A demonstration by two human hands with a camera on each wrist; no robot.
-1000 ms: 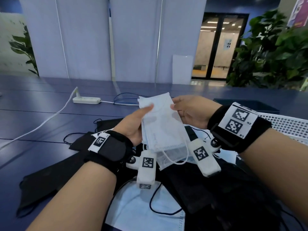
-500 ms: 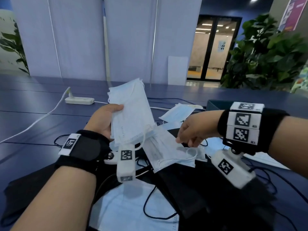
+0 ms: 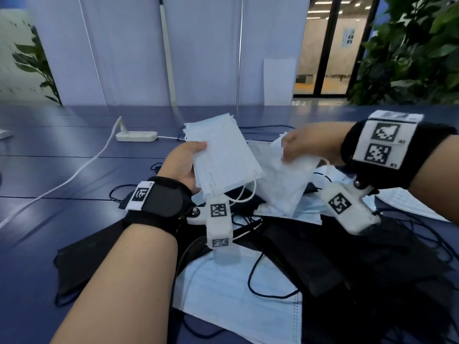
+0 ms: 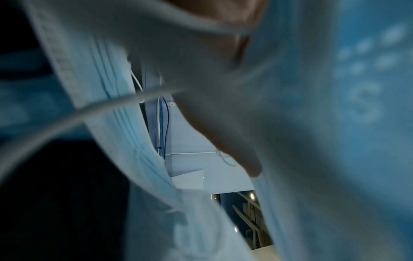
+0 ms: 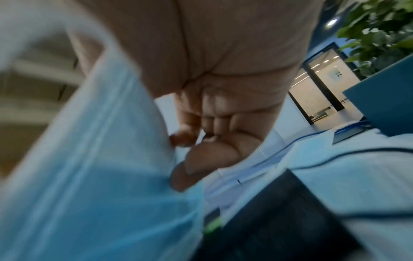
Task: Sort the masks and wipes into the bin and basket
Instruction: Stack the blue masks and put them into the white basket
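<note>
My left hand (image 3: 188,160) grips a stack of pale blue face masks (image 3: 223,157) upright above the table, thumb on the front; the left wrist view shows the same masks (image 4: 107,98) blurred and close. To its right, my right hand (image 3: 298,145) pinches the top edge of one more pale blue mask (image 3: 283,184), lifted off the pile and hanging down. In the right wrist view the curled fingers (image 5: 196,169) press that mask (image 5: 93,176). Below both hands lies a heap of black masks (image 3: 323,264) and blue masks (image 3: 238,299) with dark ear loops.
A white power strip (image 3: 136,136) with its cable lies on the dark blue table (image 3: 49,170) at the back left. A corner of a dark blue bin (image 5: 384,107) shows in the right wrist view. Plants stand at far left and right.
The right hand let go of the stack, dropped to the pile and has come up again pinching another pale blue mask. The left hand keeps the stack, now shifted left.
</note>
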